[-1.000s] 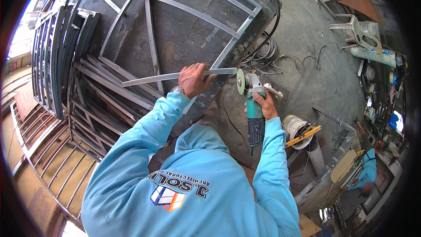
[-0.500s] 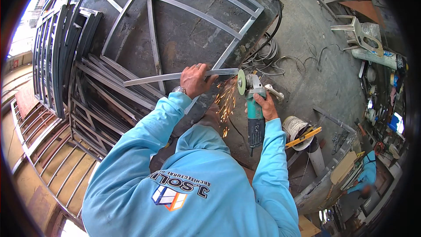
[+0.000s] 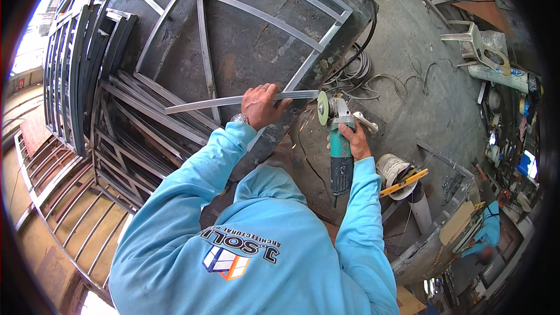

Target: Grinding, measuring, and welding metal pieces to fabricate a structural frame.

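My left hand (image 3: 261,105) is closed round a grey metal bar (image 3: 204,105), which lies crosswise over the near edge of the dark worktable. The bar's right end sticks out past my fingers to the disc of a teal and black angle grinder (image 3: 339,146). My right hand (image 3: 356,140) grips the grinder's body from its right side, with the tool's rear end pointing toward me. The pale green disc (image 3: 323,108) stands on edge at the bar's tip; whether they touch I cannot tell. A few faint sparks hang below the bar.
A welded metal frame (image 3: 256,14) lies on the worktable (image 3: 245,64). Several loose bars (image 3: 154,114) and stacked grilles (image 3: 70,76) are at the left. On the right are coiled cable (image 3: 357,67), a bucket (image 3: 392,169) with a yellow spirit level (image 3: 403,183), and a white plastic chair (image 3: 475,41). Another person (image 3: 489,227) is at far right.
The thick spray of orange sparks has shrunk to a few faint streaks. The grinder and the bar have shifted very slightly to the right. Both hands keep their hold.
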Demonstrator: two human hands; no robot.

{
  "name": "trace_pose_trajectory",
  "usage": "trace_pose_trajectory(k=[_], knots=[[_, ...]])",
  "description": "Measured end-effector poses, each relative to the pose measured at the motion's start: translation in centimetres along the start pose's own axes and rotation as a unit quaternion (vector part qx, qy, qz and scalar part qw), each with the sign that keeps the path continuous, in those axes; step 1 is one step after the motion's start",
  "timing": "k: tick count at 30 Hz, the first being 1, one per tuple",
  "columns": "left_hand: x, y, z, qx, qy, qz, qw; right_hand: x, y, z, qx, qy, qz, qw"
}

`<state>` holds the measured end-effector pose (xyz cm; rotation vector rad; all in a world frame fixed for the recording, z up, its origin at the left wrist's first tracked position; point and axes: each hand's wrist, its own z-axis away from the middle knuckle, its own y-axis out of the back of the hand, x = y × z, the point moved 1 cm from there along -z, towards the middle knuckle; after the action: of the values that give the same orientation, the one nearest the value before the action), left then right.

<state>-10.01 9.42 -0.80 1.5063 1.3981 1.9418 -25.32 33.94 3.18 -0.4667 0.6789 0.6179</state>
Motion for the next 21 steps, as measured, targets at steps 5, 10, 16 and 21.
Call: trace_pose_trajectory(k=[5,10,16,21], knots=[[0.02,-0.08,0.02,0.015,-0.005,0.003,1.000,-0.06,0.33,-0.04,-0.013,-0.029,-0.045,0.998],[0.20,0.18,-0.04,0.016,-0.004,0.010,1.000,-0.18,0.46,-0.05,-0.022,-0.034,-0.040,0.998],[0.31,0.21,-0.04,0.013,0.000,0.005,1.000,0.18,0.32,0.00,-0.010,0.006,-0.010,1.000],[0.19,0.03,-0.06,0.015,-0.006,0.008,1.000,0.52,0.35,-0.10,0.014,0.007,-0.019,1.000]])
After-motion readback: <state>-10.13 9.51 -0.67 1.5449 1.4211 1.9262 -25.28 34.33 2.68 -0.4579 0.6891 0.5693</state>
